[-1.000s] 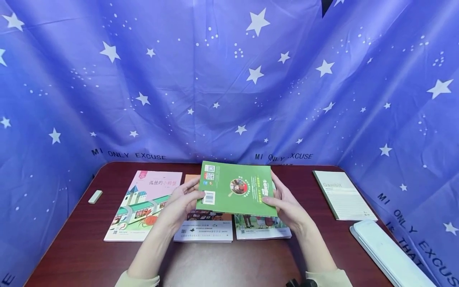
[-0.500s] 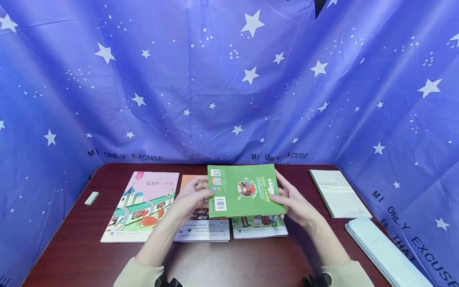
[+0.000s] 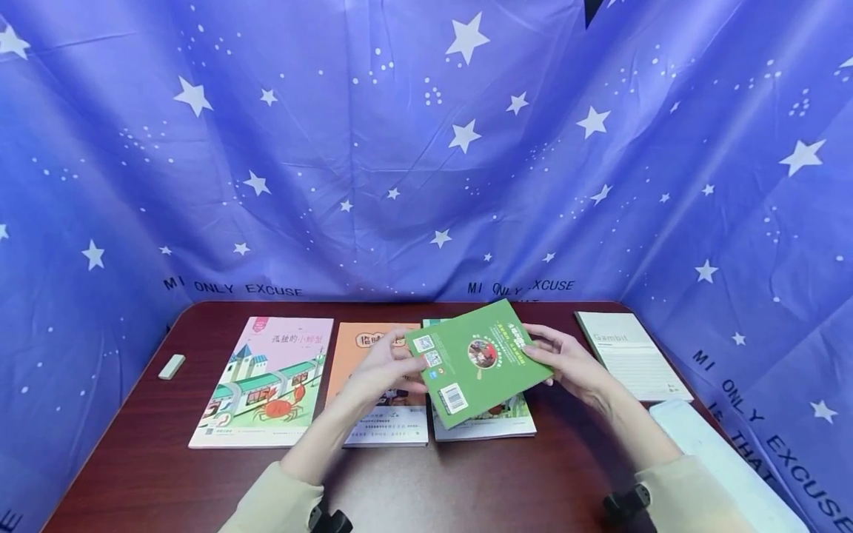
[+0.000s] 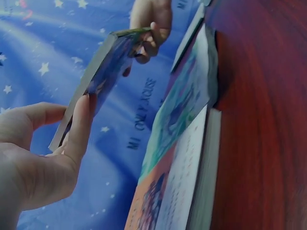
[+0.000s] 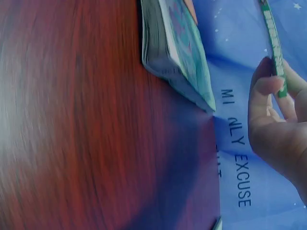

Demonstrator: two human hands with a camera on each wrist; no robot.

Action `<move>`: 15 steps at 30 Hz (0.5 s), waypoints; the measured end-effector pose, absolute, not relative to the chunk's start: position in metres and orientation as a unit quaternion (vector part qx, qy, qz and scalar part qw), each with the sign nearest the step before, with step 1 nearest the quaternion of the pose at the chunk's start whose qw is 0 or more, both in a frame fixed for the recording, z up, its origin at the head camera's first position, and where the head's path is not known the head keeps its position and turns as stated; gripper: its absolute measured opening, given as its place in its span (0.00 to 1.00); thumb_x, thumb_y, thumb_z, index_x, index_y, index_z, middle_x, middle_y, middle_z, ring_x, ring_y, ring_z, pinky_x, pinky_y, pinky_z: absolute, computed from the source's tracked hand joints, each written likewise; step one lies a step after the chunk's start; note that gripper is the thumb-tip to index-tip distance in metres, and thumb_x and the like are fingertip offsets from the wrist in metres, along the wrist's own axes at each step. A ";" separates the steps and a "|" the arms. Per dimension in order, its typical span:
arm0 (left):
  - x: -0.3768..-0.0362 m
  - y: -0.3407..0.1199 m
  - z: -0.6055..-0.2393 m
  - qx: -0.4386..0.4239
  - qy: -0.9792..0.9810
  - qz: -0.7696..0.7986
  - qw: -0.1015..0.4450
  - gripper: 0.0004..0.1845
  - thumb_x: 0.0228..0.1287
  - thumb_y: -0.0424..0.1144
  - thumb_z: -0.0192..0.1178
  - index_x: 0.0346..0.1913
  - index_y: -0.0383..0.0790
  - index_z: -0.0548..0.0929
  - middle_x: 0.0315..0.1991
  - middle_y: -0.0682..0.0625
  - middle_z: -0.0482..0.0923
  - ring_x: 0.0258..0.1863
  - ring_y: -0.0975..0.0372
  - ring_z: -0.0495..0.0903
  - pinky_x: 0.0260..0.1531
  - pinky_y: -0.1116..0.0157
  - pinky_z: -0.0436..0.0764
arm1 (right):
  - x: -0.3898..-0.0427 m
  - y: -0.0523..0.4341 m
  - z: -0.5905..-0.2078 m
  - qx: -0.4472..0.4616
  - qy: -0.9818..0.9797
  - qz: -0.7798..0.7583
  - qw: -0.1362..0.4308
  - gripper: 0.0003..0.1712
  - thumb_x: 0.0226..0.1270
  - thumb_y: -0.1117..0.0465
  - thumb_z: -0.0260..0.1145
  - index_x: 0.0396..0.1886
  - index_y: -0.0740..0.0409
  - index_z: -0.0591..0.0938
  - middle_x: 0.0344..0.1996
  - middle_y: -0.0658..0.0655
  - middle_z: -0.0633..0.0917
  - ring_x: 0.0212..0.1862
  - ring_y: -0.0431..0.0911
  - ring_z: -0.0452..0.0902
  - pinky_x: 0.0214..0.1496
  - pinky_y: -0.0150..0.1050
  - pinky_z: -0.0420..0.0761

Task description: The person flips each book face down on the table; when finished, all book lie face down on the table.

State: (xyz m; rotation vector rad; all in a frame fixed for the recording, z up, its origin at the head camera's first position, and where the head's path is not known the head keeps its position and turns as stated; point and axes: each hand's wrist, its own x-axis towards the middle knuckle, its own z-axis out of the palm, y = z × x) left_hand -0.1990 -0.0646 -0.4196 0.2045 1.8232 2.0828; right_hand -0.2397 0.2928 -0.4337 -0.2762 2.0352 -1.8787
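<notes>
Head view: green book (image 3: 478, 364) is pinched at opposite ends by left grip (image 3: 385, 367) and right grip (image 3: 568, 360); judged light, slightly flexible, slick-covered, best held there.

Pale beige sleeves (image 3: 268, 505), plain cuffs (image 3: 300, 481), small black rounded devices (image 3: 626, 503) at both cuffs, probably wrist cameras

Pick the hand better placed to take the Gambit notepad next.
Probably the right hand: it is nearer the notepad, while the left hand holds the opposite side of the green book. Both hands hold that book, so the left would likely need to support it alone.
</notes>
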 end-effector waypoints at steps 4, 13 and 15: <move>-0.198 -0.048 -0.426 0.061 0.647 0.735 0.194 0.29 0.68 0.28 0.60 0.69 0.29 0.65 0.42 0.30 0.87 0.27 0.59 0.89 0.40 0.55 0.92 | -0.246 0.305 -0.434 -0.085 0.742 -0.643 0.170 0.19 0.77 0.63 0.62 0.65 0.48 0.79 0.38 0.44 0.90 0.26 0.34 0.80 0.21 0.26 0.69; -0.181 -0.005 -0.439 0.085 0.630 0.740 0.218 0.15 0.69 0.29 0.58 0.55 0.27 0.73 0.39 0.29 0.88 0.30 0.52 0.92 0.40 0.54 0.91 | -0.266 0.323 -0.418 -0.038 0.760 -0.622 0.182 0.11 0.77 0.61 0.62 0.50 0.43 0.86 0.35 0.43 0.92 0.31 0.34 0.85 0.29 0.28 0.82; -0.176 0.005 -0.441 0.083 0.624 0.745 0.222 0.13 0.70 0.30 0.58 0.53 0.27 0.75 0.39 0.28 0.87 0.31 0.50 0.92 0.40 0.53 0.91 | -0.271 0.326 -0.413 -0.025 0.767 -0.615 0.181 0.10 0.77 0.60 0.63 0.51 0.45 0.87 0.35 0.43 0.92 0.33 0.35 0.87 0.32 0.29 0.86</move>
